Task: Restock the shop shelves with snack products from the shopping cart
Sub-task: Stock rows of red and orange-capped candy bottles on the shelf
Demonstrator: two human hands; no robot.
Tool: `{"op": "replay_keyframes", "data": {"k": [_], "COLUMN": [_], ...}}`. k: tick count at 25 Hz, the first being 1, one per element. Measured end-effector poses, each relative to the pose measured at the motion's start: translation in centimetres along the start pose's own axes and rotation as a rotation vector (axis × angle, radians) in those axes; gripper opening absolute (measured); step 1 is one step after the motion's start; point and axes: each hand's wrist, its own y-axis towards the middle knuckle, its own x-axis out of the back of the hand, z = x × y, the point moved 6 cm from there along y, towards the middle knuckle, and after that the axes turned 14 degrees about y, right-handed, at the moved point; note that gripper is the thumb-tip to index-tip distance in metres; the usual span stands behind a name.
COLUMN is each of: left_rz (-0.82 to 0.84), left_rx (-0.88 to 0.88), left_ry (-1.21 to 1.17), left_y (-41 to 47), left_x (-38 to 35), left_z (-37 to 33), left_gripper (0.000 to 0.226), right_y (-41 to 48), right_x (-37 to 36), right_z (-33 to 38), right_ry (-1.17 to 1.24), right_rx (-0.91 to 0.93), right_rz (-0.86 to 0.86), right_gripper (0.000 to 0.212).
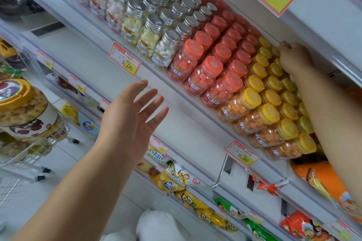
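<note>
Our left hand (135, 115) is nearest, raised in front of the shelf (182, 101) with the palm open and the fingers spread, holding nothing and touching nothing. To the left, the wire shopping cart (45, 146) carries a large jar (23, 111) with a yellow lid. Below the hand, snack packets (176, 180) in yellow, green and orange line the lower shelves. On the shelf's front rail we see price tags (125, 58). Behind the rail stand tight rows of small bottles: yellow-capped bottles (268, 113) on the right, red-capped bottles (211, 66) in the middle, silver-capped bottles (154, 23) to the left. Our right hand (293, 58) reaches over the yellow caps to the far back of that shelf, fingers curled down among the rearmost bottles; we cannot tell whether it grips one.
</note>
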Motion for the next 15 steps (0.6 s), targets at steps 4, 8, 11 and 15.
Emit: {"op": "replay_keyframes", "data": {"k": [4,8,11,15], "left_rz": [-0.071,-0.247,-0.377,-0.533], "left_rx": [0.035,0.06,0.086,0.131], "left_ry": [-0.081,-0.105,-0.077,-0.028], "left_y": [0.1,1.1,1.3,0.4], "left_x": [3.2,14.4,26.3,41.9], "left_z": [-1.2,-3.8,-7.2,-12.0], "left_gripper": [0.019,0.01,0.011,0.01], "right_y": [-14.1,-27.5,-35.6,-44.9], "right_x": [-0.2,-4.7,-13.5,-29.0], "right_z": [14.1,23.6,30.6,39.7], "right_ry": [-0.036,0.232,0.402,0.484], "right_rx": [0.262,0.63,0.709,0.594], "right_rz": [-0.002,0.034,0.262,0.63], "right_gripper": [0.068,0.034,0.029,0.026]}}
